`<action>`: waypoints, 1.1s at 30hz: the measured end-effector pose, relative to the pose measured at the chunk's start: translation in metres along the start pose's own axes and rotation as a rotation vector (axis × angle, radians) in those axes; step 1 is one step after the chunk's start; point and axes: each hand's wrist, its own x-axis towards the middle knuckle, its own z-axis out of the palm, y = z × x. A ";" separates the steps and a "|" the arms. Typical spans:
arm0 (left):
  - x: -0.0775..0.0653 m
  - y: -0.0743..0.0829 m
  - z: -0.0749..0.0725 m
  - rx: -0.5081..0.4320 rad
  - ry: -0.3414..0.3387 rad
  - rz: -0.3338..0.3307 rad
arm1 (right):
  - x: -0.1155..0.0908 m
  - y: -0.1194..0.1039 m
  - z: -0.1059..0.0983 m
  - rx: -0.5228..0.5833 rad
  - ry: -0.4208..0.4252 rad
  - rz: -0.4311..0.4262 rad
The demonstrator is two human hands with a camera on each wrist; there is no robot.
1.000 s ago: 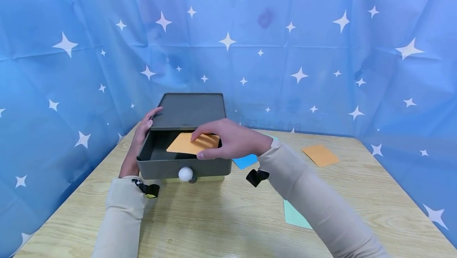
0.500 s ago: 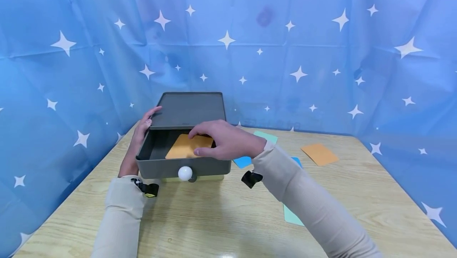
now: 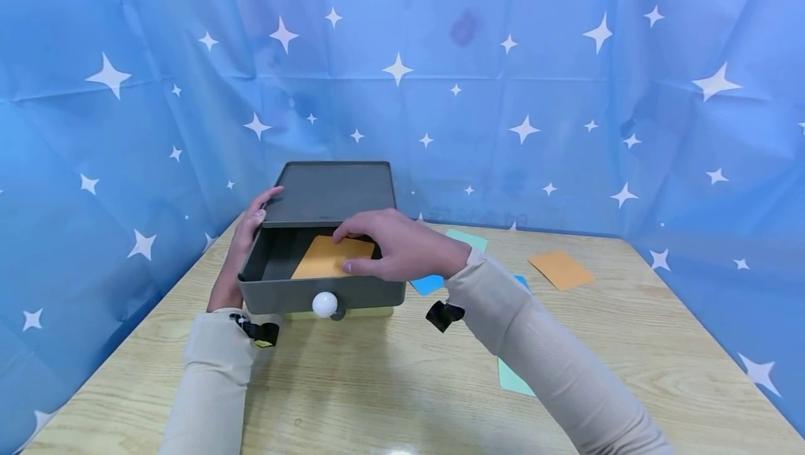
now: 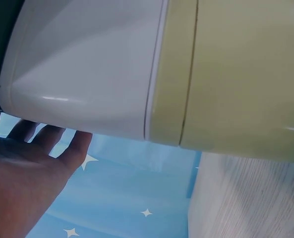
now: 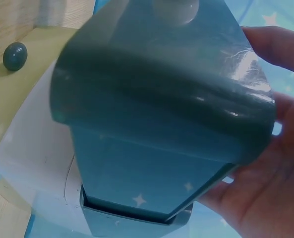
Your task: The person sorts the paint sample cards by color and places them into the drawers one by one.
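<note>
Just left of the one drawer unit (image 3: 336,193), your left grip (image 3: 245,231) reaches forward from its sleeve (image 3: 210,385), fingers loosely extended against the unit's side, touching without clasping. Between your two grips, one dark drawer (image 3: 270,298) stands pulled out, with one white knob (image 3: 324,305). One orange card (image 3: 323,259) lies in that drawer, under the fingertips of your right grip (image 3: 399,245). That hand arches over the drawer, fingers bent, thumb apart from them; whether it pinches the card, you cannot tell. On the bench (image 3: 377,399), rightward from that grip, lie five more cards: a blue card (image 3: 428,284) just beside it, a far mint card (image 3: 467,238), a near mint card (image 3: 514,377), a second blue card (image 3: 522,280), partly hidden, and a second orange card (image 3: 562,270), well apart.
</note>
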 end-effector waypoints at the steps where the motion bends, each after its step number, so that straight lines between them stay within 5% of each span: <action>1: 0.000 0.000 0.000 0.003 0.000 -0.003 | 0.000 0.000 0.000 0.001 0.001 -0.001; 20: -0.003 0.001 0.000 0.013 0.005 0.002 | -0.008 -0.006 -0.007 0.000 0.059 -0.038; 33: -0.001 0.001 0.001 0.015 0.003 -0.006 | -0.036 0.012 -0.025 0.128 0.159 -0.022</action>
